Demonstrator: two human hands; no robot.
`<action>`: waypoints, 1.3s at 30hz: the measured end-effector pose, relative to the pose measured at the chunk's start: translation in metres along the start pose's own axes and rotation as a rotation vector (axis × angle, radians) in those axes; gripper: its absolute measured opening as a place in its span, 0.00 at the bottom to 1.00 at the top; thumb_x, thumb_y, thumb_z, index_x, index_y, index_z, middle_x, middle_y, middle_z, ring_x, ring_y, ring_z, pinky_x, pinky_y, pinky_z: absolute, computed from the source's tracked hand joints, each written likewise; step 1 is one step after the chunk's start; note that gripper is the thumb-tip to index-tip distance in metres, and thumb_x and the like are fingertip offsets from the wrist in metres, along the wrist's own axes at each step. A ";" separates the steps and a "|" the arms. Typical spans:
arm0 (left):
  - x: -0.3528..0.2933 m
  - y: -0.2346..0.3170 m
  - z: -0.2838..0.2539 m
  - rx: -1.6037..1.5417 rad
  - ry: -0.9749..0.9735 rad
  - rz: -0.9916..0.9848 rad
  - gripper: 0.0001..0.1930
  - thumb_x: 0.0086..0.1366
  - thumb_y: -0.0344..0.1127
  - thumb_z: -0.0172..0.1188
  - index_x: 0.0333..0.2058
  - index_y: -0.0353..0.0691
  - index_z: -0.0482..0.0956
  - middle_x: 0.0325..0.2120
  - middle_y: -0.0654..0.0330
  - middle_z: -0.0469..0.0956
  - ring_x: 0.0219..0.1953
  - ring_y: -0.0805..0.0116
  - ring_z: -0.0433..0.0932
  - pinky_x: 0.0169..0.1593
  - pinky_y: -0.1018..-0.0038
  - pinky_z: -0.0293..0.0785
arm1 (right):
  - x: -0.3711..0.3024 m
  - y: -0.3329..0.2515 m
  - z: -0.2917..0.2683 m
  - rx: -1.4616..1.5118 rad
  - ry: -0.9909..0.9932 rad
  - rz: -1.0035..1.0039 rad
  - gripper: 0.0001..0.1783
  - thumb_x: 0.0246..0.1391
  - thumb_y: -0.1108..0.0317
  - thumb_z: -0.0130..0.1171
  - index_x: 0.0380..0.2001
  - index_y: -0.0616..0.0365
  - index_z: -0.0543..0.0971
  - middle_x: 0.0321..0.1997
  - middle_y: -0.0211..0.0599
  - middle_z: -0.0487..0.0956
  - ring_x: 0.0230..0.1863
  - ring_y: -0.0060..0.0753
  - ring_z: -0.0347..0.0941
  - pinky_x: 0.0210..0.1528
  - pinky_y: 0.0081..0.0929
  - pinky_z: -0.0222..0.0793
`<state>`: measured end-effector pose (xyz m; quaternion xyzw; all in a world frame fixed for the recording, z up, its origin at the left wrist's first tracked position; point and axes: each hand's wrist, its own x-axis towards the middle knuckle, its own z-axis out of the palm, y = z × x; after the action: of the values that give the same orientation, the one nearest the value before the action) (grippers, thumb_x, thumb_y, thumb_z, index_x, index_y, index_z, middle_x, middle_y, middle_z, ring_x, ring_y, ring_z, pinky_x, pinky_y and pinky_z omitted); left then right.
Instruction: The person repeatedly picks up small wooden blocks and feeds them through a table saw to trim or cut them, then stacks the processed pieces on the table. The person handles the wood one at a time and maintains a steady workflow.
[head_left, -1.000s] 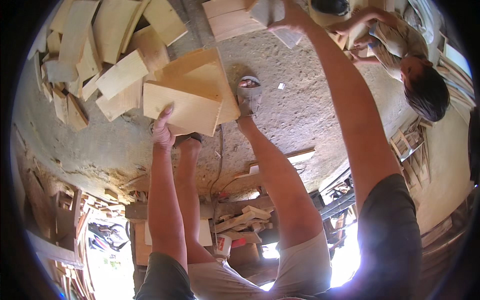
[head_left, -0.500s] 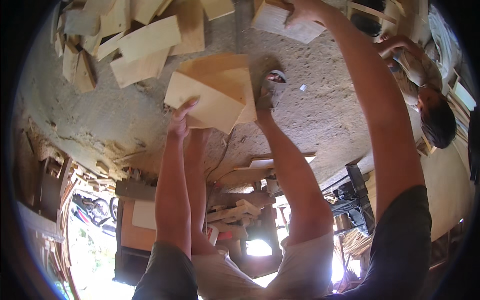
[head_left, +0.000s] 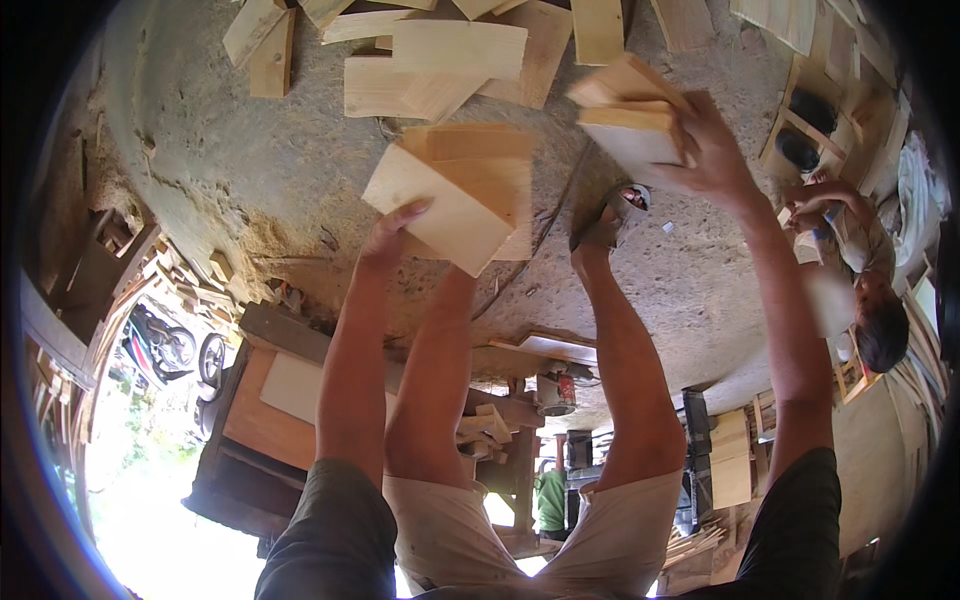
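My left hand (head_left: 393, 237) grips a fanned stack of pale wooden boards (head_left: 448, 208), its thumb on the top face and the fingers hidden beneath. To the right and a little farther off, my right hand (head_left: 712, 152) is closed round some wooden boards (head_left: 632, 128), held above the floor. These are blurred by motion, and I cannot tell how many there are. The two bundles are apart. Beyond them, loose wooden boards (head_left: 458, 50) lie overlapping on the floor.
My sandalled foot (head_left: 605, 222) stands on the rough concrete floor (head_left: 200, 150), between the two bundles. At the right another person (head_left: 860, 260) sits low near more wood. A wooden bench (head_left: 265, 400) stands at lower left, with a motorcycle (head_left: 165, 340) past it.
My right hand has lifted its boards off the floor and drawn them nearer. The left hand keeps its stack. The whole view has turned and shifted.
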<state>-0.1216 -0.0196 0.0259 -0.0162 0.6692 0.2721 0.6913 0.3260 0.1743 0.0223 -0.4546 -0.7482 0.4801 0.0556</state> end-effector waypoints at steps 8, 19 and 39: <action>-0.057 -0.030 -0.116 -0.088 0.173 -0.040 0.42 0.55 0.47 0.74 0.64 0.34 0.68 0.55 0.54 0.77 0.58 0.59 0.77 0.62 0.61 0.75 | 0.187 -0.074 0.120 0.132 -0.050 -0.111 0.52 0.39 0.57 0.80 0.67 0.56 0.66 0.66 0.54 0.68 0.65 0.52 0.68 0.69 0.49 0.66; -0.099 -0.073 -0.151 -0.273 0.277 0.001 0.44 0.56 0.55 0.68 0.65 0.35 0.65 0.57 0.52 0.75 0.59 0.53 0.76 0.63 0.56 0.73 | 0.201 -0.117 0.176 -0.301 0.110 0.261 0.69 0.25 0.39 0.82 0.69 0.58 0.61 0.66 0.52 0.68 0.67 0.58 0.66 0.63 0.61 0.63; -0.096 -0.008 -0.134 -0.419 0.141 0.197 0.46 0.55 0.53 0.71 0.67 0.36 0.63 0.57 0.52 0.74 0.58 0.49 0.76 0.60 0.53 0.76 | 0.070 -0.082 0.118 1.368 0.151 0.428 0.44 0.47 0.70 0.73 0.66 0.65 0.65 0.60 0.40 0.74 0.63 0.32 0.70 0.67 0.34 0.62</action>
<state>-0.2367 -0.1120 0.0986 -0.1127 0.6430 0.4693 0.5947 0.1728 0.1365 -0.0020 -0.4865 -0.1687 0.8087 0.2842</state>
